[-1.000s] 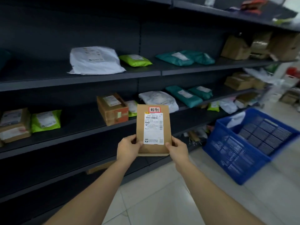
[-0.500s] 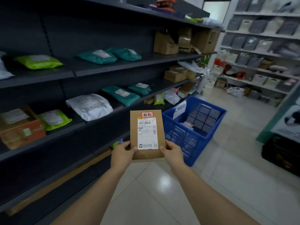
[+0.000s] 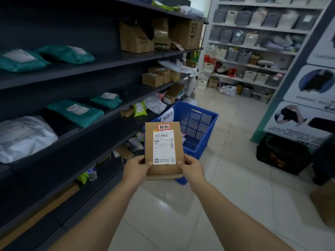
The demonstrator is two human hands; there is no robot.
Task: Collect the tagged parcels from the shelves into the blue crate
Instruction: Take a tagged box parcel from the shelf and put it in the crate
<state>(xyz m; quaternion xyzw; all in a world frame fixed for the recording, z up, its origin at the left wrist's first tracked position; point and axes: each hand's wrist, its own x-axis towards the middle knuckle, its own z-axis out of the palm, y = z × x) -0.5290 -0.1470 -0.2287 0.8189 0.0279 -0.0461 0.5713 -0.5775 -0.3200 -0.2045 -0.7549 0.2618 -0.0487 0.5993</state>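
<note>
A flat brown cardboard parcel stands upright in front of me, with a white shipping label and a small red-bordered tag at its top. My left hand grips its lower left edge and my right hand grips its lower right edge. Just behind the parcel, on the floor beside the shelves, sits the blue crate; its near left part is hidden by the parcel.
Dark shelves run along my left with teal, white and green mailers and brown boxes. A white shelving unit stands at the back. A black crate and display boards stand at right. The floor is tiled.
My view has swung right and moved along the aisle; the blue crate now sits directly behind the parcel. Both hands keep the same hold on the parcel.
</note>
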